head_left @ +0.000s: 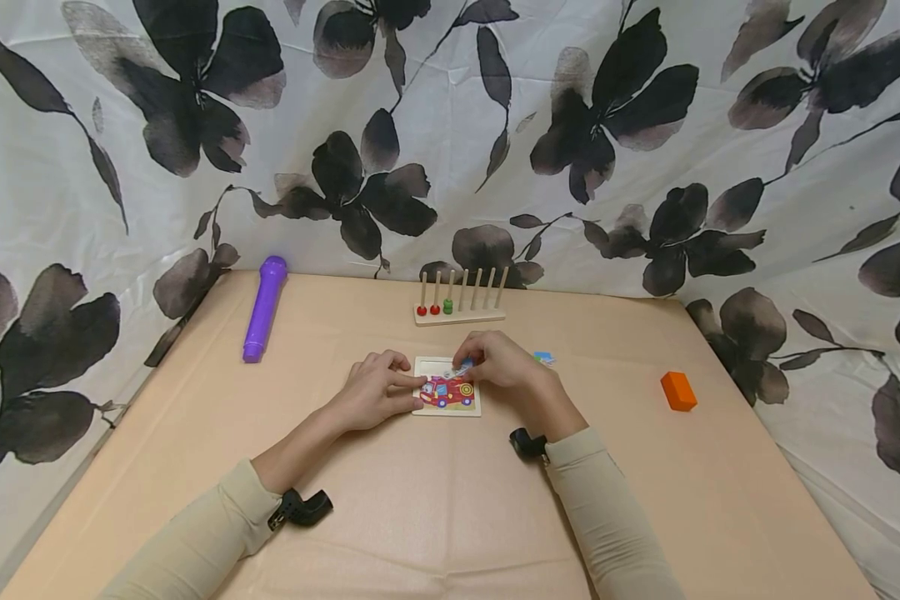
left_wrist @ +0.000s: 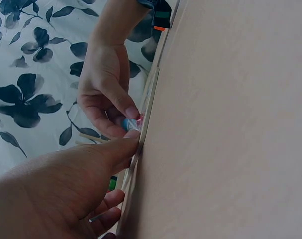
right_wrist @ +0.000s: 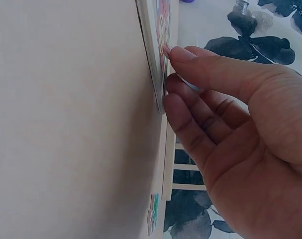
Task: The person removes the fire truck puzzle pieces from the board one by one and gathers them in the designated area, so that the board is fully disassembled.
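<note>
Board: a thin puzzle board (head_left: 431,367) with a pale border, on the table (head_left: 435,500) between the two hands.
Picture: a red vehicle with blue-and-white wheels and a yellow round coil; the fingers cover part of it.
Piece: a small piece (head_left: 461,367), partly blue, over the upper right of the board; mostly hidden by the fingers, so full seating cannot be confirmed.
Left hand: the left hand (head_left: 378,389) rests on the board's left side, fingers slightly bent and spaced apart.
Right hand: the right hand (head_left: 506,360) pinches the piece between thumb and fingers, gap narrow.
Loose pieces: blue and green pieces (head_left: 544,357) on the table, right of the board, near the right hand.
Rack: a wooden peg rack (head_left: 461,317) behind the board; two red beads and green beads on its left pegs.
Microphone: a purple toy microphone (head_left: 265,310) at the far left of the table.
Block: an orange block (head_left: 678,391) well apart, to the right.
Backdrop: a white cloth with dark flowers (head_left: 596,112).
</note>
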A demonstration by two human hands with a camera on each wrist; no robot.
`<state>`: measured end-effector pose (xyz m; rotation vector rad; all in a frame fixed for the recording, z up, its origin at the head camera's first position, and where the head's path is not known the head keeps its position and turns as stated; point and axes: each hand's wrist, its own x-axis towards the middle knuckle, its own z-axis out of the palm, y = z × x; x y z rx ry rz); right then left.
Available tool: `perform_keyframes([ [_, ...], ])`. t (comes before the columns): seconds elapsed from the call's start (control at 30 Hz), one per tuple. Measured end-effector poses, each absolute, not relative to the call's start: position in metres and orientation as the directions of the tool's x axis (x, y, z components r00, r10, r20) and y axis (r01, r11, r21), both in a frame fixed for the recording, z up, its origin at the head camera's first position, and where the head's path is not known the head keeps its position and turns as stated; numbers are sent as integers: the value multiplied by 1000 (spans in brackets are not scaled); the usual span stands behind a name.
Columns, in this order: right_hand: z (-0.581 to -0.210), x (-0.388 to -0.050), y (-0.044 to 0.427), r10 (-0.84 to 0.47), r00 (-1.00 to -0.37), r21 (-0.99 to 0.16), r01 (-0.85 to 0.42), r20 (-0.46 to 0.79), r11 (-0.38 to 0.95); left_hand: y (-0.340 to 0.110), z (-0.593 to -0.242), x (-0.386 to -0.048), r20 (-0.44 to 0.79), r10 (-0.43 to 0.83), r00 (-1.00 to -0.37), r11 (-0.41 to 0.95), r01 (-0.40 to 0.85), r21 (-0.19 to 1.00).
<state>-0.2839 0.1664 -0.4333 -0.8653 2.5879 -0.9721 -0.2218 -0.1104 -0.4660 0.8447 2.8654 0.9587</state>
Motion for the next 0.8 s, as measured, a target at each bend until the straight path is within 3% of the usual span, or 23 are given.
perform_keyframes([
  [0.33,-434,-288,171,-610,-792,-689,-432,-19,582,-110,-467,-222,162,491,-856,668,489,561],
  [0.8,-426,-283,174,-540,-841,-736,-362,-6,572,-110,-467,-223,163,491,-856,667,489,562],
])
